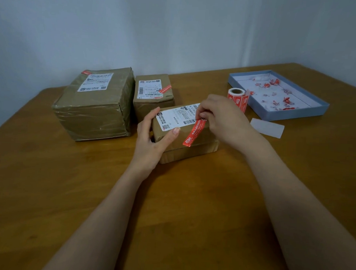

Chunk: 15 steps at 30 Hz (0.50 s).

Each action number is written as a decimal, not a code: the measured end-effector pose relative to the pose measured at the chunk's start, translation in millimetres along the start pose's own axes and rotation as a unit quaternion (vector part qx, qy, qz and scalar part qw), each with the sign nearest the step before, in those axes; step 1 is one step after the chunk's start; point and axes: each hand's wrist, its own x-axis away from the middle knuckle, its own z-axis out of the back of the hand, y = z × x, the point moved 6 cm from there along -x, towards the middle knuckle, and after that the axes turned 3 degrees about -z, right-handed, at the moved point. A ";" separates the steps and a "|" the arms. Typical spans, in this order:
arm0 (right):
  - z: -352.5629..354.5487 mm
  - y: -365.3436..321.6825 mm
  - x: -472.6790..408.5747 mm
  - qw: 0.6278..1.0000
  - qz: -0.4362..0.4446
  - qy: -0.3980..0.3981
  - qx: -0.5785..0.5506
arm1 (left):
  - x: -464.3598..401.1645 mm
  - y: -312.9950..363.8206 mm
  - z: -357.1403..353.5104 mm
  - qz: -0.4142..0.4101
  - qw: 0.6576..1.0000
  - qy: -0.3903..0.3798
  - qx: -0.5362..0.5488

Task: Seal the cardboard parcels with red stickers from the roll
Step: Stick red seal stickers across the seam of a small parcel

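Wooden surface (68, 191): left hand (152, 137) grips the front parcel (185, 143), right hand (224, 118) fingers pinch the red sticker (194, 133) top. Next, probably press it flat over the edge.

A wooden table (68, 191) with a warm brown, faintly grained top fills the lower view from 3 o'clock round to 9 o'clock. Its far edge runs from 9 o'clock up toward 2 o'clock. Behind it stands a plain pale grey-blue wall (137, 27), which meets a second wall (320, 28) in a soft vertical corner at 1 o'clock. The light is even and dim.
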 end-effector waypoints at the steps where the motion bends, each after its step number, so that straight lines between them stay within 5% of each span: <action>1: 0.1 -0.4 -0.2 1.000 0.000 -0.001 0.004 | -0.2 -0.2 -0.2 0.001 1.000 0.000 0.001; 15: 0.3 -11.0 0.1 0.996 0.018 -0.001 0.089 | 0.1 0.3 -0.4 0.008 1.000 0.004 0.004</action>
